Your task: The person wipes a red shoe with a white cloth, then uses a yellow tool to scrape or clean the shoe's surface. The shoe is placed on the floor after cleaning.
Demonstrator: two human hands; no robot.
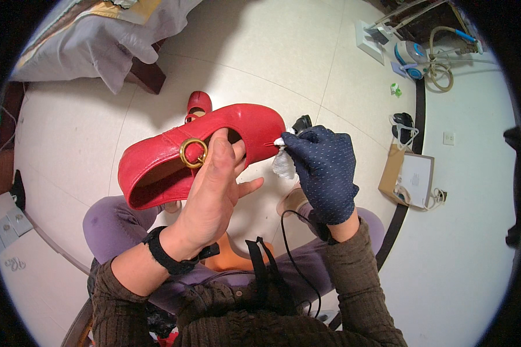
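Observation:
A red strapped shoe (168, 144) with a round gold buckle is held up in front of me, its toe to the right. My left hand (211, 188), bare, grips it at the opening, with some fingers reaching inside and the little finger sticking out. My right hand (324, 170) wears a navy glove with pale dots. Between its fingertips it pinches a crumpled white cloth (283, 165), close against the shoe's toe; whether they touch is hard to tell. Beyond the held shoe, a second red shoe (199, 103) rests on the floor.
A draped bed or table (98, 55) with a dark leg is at the far left. Along the right wall are a cardboard box (392, 173), a black object with a white cable (403, 124) and a blue-white appliance with a hose (411, 55). A black cord (301, 272) hangs near my lap.

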